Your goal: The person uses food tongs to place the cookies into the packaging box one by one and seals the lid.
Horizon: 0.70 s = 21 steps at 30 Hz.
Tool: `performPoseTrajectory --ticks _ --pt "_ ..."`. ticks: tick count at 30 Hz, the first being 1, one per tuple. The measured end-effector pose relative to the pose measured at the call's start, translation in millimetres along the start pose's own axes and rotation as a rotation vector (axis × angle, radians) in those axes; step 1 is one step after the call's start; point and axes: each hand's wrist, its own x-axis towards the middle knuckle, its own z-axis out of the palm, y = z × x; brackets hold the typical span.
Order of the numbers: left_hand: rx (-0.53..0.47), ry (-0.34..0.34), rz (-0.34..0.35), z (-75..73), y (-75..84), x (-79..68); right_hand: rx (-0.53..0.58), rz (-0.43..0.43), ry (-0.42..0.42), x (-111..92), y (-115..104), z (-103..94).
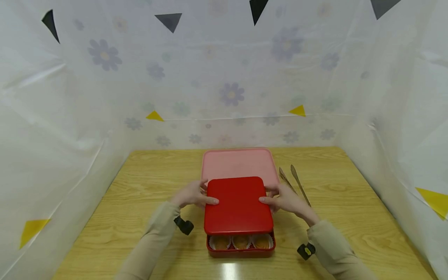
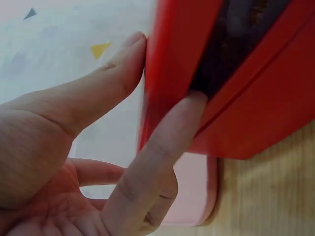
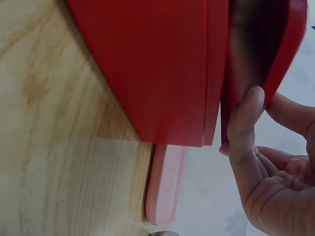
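Observation:
A red lid (image 1: 238, 206) is tilted over a red box (image 1: 241, 253), with a gap along the near side. Through that gap show several round baked pieces (image 1: 241, 242) in white paper cups. My left hand (image 1: 195, 195) holds the lid's left edge, thumb on top and a finger beneath, as the left wrist view shows. On the opposite edge my right hand (image 1: 285, 199) pinches the lid (image 3: 288, 49) the same way, its fingertips under the rim. The right wrist view shows the lid apart from the box wall (image 3: 152, 64).
Behind the box lies a pink tray (image 1: 239, 165), partly covered by the lid. Metal tongs (image 1: 297, 181) rest on the wooden table (image 1: 157, 171) to the right of the tray. White sheeting (image 1: 196, 77) with flower prints encloses the back and sides.

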Motion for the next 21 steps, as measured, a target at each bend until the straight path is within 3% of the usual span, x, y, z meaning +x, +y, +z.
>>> performPoseTrajectory --ticks 5,21 --pt "0.023 -0.053 0.018 10.2 -1.2 -2.7 -0.074 -0.018 -0.029 -6.0 1.0 5.3" --pt "0.082 -0.046 0.05 20.3 0.8 -7.6 -0.091 -0.039 -0.081 -15.8 4.0 10.6"
